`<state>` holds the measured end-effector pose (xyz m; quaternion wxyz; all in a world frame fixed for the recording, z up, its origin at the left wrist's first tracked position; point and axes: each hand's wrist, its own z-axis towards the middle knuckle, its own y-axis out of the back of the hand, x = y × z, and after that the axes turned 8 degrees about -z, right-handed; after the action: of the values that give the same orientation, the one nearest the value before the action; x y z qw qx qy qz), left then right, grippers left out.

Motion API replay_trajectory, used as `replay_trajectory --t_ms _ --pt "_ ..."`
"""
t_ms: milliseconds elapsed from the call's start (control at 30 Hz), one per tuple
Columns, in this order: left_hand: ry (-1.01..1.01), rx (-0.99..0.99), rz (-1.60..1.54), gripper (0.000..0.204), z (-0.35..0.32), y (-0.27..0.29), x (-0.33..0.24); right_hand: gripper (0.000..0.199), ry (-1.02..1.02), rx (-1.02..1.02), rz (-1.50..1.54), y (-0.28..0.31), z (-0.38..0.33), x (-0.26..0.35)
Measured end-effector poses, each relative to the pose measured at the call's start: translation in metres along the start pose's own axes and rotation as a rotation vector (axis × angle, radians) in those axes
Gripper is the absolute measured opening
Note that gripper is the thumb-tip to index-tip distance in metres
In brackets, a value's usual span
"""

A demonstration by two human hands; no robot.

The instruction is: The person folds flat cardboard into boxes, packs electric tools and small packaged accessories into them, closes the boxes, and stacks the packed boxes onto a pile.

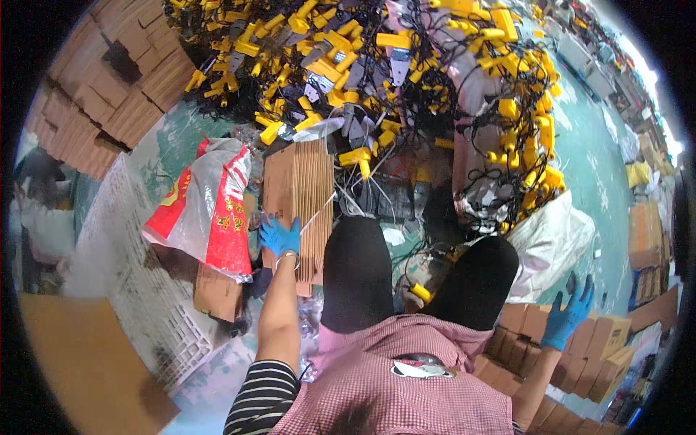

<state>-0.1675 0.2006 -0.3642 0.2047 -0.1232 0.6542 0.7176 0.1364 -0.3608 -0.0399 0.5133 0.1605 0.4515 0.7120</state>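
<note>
My left hand, in a blue glove, rests on a bundled stack of flat brown cardboard boxes standing on edge on the floor left of my knees; fingers curl over its near edge. My right hand, also blue-gloved, is out to the right above a row of small folded brown boxes, fingers spread, holding nothing. A large heap of yellow-and-black corded devices lies ahead of my knees.
A red-and-white plastic sack lies left of the stack. A white plastic crate and a cardboard sheet sit at lower left. Brown cartons are piled at upper left. Another person is at far left.
</note>
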Motion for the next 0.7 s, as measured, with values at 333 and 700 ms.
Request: replay_trajectory --t_ms 333,700 --pt "-0.172 0.217 -0.306 0.065 -0.081 0.071 0.06 0.052 -0.024 -0.04 0.548 -0.027 0.041 0.101" --pt "-1.048 -0.09 -0.022 0.053 -0.03 0.302 -0.112 0.031 -0.347 0.291 2.278 0.056 0.169 0.299"
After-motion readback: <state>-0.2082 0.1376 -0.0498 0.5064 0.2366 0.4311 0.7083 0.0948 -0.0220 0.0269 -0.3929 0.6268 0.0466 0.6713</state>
